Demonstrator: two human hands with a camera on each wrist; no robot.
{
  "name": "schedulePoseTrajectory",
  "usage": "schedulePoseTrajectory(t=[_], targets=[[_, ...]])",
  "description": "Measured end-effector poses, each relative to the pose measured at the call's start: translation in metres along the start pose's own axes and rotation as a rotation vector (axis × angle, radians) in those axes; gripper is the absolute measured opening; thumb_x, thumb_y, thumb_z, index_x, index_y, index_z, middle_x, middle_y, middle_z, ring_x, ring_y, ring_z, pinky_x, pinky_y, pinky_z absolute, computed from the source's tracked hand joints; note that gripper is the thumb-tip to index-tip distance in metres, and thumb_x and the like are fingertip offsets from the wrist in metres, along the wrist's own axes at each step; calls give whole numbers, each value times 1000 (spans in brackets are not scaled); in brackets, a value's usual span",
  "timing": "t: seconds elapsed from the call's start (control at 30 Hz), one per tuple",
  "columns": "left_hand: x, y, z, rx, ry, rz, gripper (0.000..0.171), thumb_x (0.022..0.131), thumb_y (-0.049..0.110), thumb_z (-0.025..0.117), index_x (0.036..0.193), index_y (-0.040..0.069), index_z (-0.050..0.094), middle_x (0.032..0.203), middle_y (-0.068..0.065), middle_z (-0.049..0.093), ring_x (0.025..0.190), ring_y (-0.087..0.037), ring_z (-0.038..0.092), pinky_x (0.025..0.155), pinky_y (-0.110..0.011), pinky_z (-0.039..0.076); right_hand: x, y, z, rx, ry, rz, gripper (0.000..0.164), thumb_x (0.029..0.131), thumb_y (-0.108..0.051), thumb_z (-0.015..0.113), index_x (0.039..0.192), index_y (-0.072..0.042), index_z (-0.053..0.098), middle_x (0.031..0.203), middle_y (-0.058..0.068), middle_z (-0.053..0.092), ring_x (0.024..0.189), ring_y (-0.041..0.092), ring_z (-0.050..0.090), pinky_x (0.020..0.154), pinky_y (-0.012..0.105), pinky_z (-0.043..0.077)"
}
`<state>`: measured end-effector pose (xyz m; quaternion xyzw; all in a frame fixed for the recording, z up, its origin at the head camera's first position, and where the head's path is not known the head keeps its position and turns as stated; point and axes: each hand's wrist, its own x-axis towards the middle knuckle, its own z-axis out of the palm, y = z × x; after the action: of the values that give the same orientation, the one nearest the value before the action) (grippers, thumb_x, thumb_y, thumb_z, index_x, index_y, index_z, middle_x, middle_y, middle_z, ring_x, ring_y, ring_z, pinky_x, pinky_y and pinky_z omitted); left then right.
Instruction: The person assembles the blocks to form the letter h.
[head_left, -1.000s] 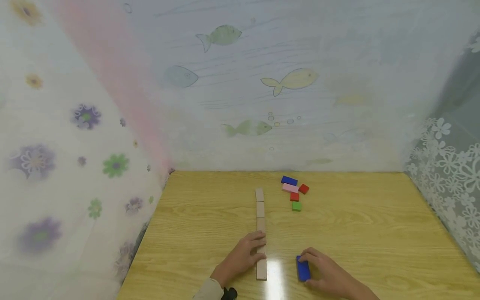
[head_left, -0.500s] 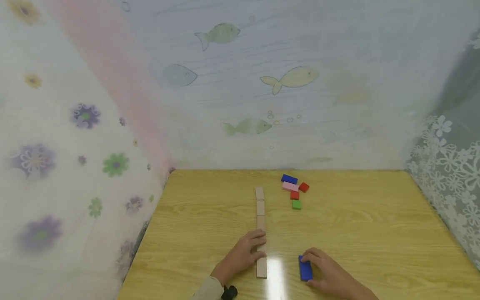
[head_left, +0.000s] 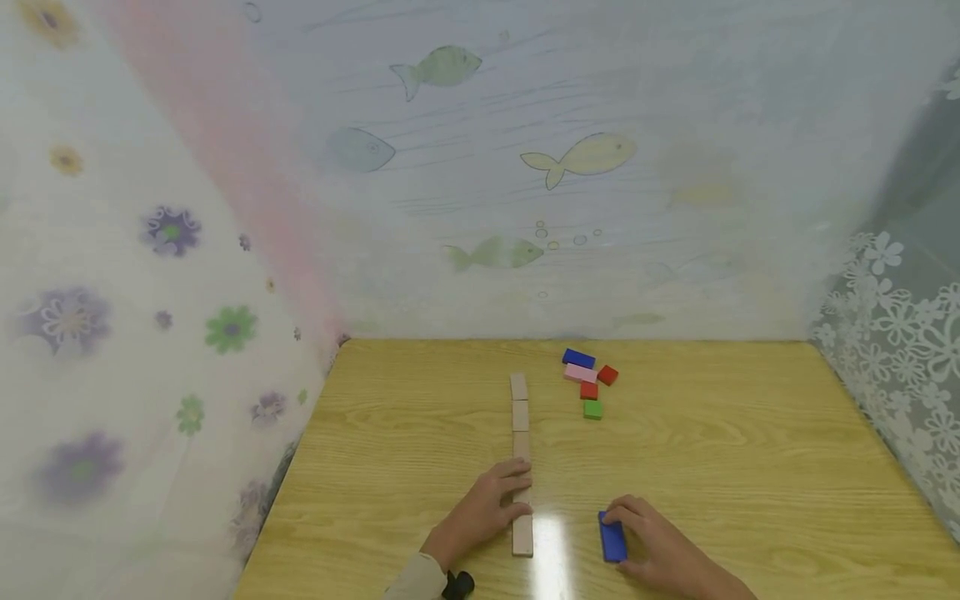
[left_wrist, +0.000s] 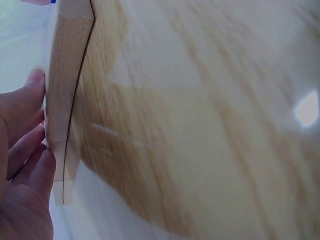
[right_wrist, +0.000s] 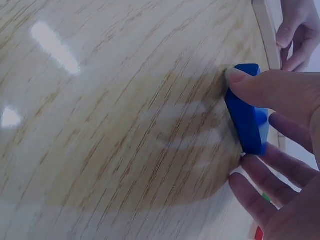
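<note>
A straight row of plain wooden blocks (head_left: 522,417) runs away from me on the table. My left hand (head_left: 480,510) rests at the row's left side, its thumb and fingertips touching the nearer blocks. Close up, in the left wrist view, the left thumb and fingers (left_wrist: 31,170) lie against one face of a wooden block (left_wrist: 67,70), not wrapped round it. To the right of the row, my right hand (head_left: 656,542) pinches a blue block (head_left: 612,540) by its ends. The right wrist view has the thumb at one end of the blue block (right_wrist: 245,120) and fingers at the other.
Farther back lie a blue block (head_left: 579,358), a pink block (head_left: 581,373), two red blocks (head_left: 589,391) and a green block (head_left: 592,410). The wooden table (head_left: 750,450) ends at a fish-patterned curtain (head_left: 675,250). A black object (head_left: 458,585) sits by the left wrist.
My right hand has shifted slightly to the right with the blue block. The left hand stays on the wooden row.
</note>
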<state>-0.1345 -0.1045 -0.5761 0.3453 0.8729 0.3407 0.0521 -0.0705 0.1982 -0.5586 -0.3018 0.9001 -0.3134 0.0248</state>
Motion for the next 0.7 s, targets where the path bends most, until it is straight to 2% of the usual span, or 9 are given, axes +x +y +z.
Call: schedulePoseTrajectory(t=[0.2,0.3,0.5,0.7], targets=[[-1,1,1,-11,-7,-32,44,90,26,64,127,2,58,143,-7,44,134,-23,37,108,-40,34,-1,-2,-3,38,-101,105,47,73,-19,80,115,-13,60,121,4,50,107,28,53,85,41,53],[-1,0,2,-6,-7,-39,44,90,27,65,127,2,58,143,-6,44,133,-23,38,108,-40,34,-2,1,-2,31,-91,78,47,73,-18,80,116,-14,60,121,4,50,107,29,53,85,41,53],[-1,0,2,6,3,-11,43,90,27,64,125,1,60,141,-7,46,132,-23,39,107,-39,36,-6,6,2,-1,-13,-31,49,70,-15,82,113,-14,60,118,2,51,104,23,53,82,34,55],[0,1,1,-7,4,12,43,91,24,64,126,0,59,141,-9,46,133,-24,39,107,-38,36,-5,9,1,26,-22,-45,47,71,-16,82,113,-13,60,116,-2,51,102,15,52,80,29,54]])
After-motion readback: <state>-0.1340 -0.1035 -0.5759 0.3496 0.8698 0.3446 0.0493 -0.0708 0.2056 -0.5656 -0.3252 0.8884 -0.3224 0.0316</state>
